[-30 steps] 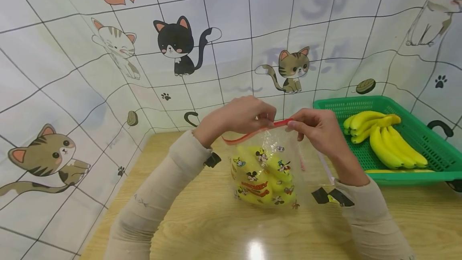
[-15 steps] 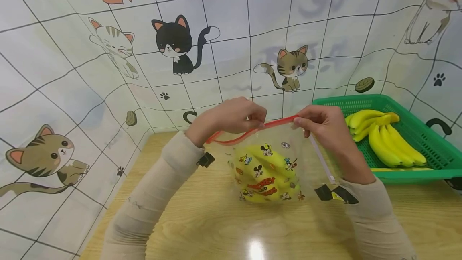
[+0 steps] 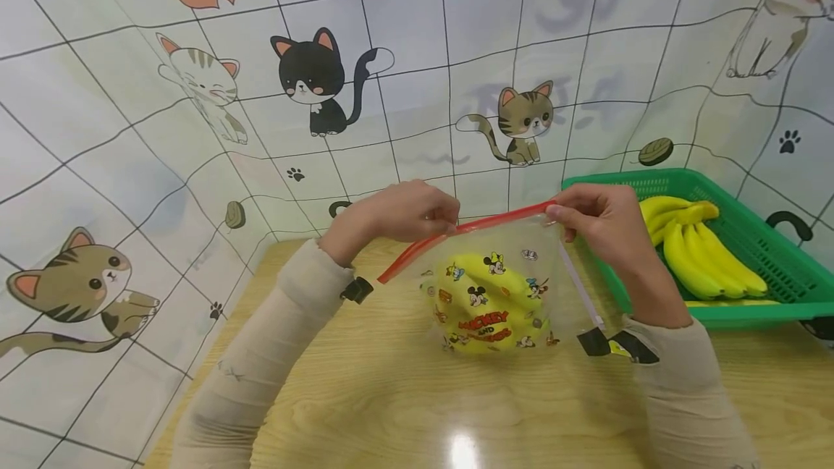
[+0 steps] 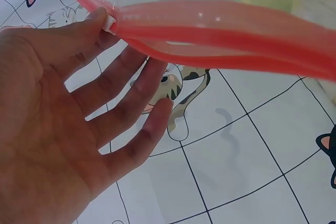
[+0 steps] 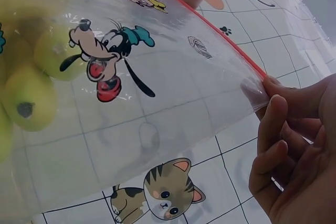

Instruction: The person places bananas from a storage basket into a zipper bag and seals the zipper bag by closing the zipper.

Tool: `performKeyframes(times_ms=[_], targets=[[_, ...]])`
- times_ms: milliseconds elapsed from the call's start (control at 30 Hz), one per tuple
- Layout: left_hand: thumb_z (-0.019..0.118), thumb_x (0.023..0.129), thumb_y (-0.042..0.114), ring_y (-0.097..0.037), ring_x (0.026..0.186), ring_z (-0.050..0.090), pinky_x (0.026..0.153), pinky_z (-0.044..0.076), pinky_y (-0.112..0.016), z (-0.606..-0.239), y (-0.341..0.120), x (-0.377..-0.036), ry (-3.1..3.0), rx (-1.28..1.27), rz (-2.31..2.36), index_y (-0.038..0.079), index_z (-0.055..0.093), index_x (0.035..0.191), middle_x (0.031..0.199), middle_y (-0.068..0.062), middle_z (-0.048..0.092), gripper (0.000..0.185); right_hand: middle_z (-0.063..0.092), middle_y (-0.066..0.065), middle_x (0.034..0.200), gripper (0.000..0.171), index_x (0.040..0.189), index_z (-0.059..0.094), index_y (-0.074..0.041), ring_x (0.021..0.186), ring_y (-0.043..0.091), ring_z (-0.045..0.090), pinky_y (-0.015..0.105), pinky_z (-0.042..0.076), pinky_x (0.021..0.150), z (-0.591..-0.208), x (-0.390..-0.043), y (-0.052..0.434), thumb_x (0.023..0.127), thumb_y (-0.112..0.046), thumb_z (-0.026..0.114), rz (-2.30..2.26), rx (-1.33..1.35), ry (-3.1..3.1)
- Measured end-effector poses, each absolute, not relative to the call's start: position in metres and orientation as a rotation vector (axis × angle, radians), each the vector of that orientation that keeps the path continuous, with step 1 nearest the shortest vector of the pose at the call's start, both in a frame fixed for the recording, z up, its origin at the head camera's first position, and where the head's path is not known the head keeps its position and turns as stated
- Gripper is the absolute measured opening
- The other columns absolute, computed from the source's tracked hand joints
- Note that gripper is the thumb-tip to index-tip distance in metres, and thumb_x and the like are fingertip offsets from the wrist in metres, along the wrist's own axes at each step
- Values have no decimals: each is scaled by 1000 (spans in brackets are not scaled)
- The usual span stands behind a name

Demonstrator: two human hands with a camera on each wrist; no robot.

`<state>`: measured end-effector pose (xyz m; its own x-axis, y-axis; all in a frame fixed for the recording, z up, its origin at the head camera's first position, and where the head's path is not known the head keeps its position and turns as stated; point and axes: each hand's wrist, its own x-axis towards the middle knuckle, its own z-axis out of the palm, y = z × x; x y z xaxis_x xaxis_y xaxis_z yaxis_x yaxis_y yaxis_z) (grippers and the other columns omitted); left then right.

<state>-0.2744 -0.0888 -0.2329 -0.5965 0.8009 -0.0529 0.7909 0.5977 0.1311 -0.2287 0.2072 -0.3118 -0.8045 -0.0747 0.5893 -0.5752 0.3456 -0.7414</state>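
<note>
A clear zip bag point(image 3: 498, 302) with cartoon prints and a red zip edge stands upright on the table, with yellow bananas point(image 5: 31, 98) inside. My left hand point(image 3: 407, 212) pinches a small white slider point(image 4: 109, 23) on the red edge between thumb and forefinger. Its other fingers are spread apart in the left wrist view. From the slider to the bag's left end the two red strips gape apart; toward the right they lie together. My right hand point(image 3: 602, 226) pinches the top right corner of the bag, plain in the right wrist view.
A green plastic basket point(image 3: 749, 315) stands on the wooden table point(image 3: 365, 404) at the right, holding several bananas point(image 3: 706, 259). Behind the table hangs a white sheet point(image 3: 417, 56) with a grid and cat drawings.
My left hand has slid leftward along the red edge, and the joined stretch of zip between my hands is longer. My right hand has moved slightly right, the bag with it.
</note>
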Motion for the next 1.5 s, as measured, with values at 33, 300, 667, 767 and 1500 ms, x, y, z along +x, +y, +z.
performKeyframes(times_ms=[33, 300, 667, 767, 1500], targets=[[60, 103, 22, -11, 78, 57, 75, 48, -29, -233, -90, -275, 2710, 1360, 148, 18, 66, 90, 88, 5, 68, 15, 70, -17, 69, 7, 93, 74, 7, 52, 13, 55, 21, 47, 52, -312, -229, 208, 94, 1, 71, 1460, 567, -2154], [60, 103, 23, -12, 72, 51, 71, 42, -29, -237, -98, -278, 2702, 1343, 181, 17, 63, 87, 79, 5, 60, 17, 68, -12, 66, 10, 95, 73, 9, 52, 13, 54, 20, 47, 53, -311, -228, 210, 94, 0, 72, 1453, 518, -2155], [61, 103, 21, -10, 67, 45, 68, 39, -29, -241, -117, -280, 2727, 1325, 214, 18, 60, 84, 72, 6, 51, 19, 70, -14, 68, 11, 97, 72, 9, 52, 12, 56, 21, 49, 54, -313, -234, 215, 95, -2, 71, 1497, 500, -2159], [60, 103, 20, -10, 65, 44, 68, 38, -29, -242, -123, -280, 2725, 1309, 227, 18, 60, 83, 70, 6, 48, 20, 70, -15, 68, 12, 97, 72, 8, 52, 12, 56, 21, 49, 54, -313, -234, 216, 96, -3, 71, 1498, 491, -2167], [59, 102, 18, -13, 74, 52, 73, 46, -32, -254, -170, -288, 2746, 1181, 301, 16, 65, 84, 78, 6, 59, 19, 72, -20, 74, 11, 97, 76, 3, 53, 13, 56, 21, 52, 55, -324, -247, 227, 96, -7, 72, 1590, 402, -2197]])
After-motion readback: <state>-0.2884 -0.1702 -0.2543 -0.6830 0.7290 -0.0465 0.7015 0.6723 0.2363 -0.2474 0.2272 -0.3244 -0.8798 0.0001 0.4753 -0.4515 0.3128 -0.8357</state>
